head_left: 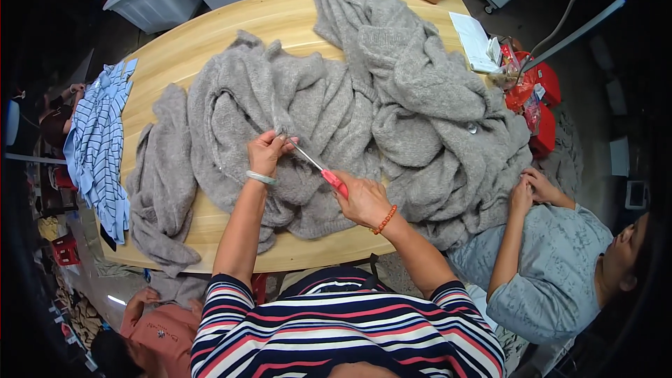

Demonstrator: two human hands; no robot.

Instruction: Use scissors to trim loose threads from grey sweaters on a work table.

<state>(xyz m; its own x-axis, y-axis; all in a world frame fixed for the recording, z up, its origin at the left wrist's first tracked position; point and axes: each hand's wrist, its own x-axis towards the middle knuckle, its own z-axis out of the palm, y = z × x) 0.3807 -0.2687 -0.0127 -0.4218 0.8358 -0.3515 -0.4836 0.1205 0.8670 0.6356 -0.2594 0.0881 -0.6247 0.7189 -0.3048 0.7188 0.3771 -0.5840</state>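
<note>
A grey knitted garment (322, 98), likely a sweater, lies bunched on the table in front of me. My left hand (264, 155), with a pale bracelet at the wrist, pinches a bit of its fabric between thumb and fingers. Closed in my right hand (365, 201), which wears an orange bead bracelet, is a tool with a red handle and a thin metal shaft (306, 155). The shaft's far end meets the fabric at my left fingertips; its tip is too small to make out.
More grey knitwear (420, 77) is heaped to the right on the wooden table (210, 28). Blue striped cloth (101, 140) hangs over the left edge. A co-worker (553, 266) sits close on my right, others around. Grey bins (150, 7) stand beyond; papers (474, 42) lie far right.
</note>
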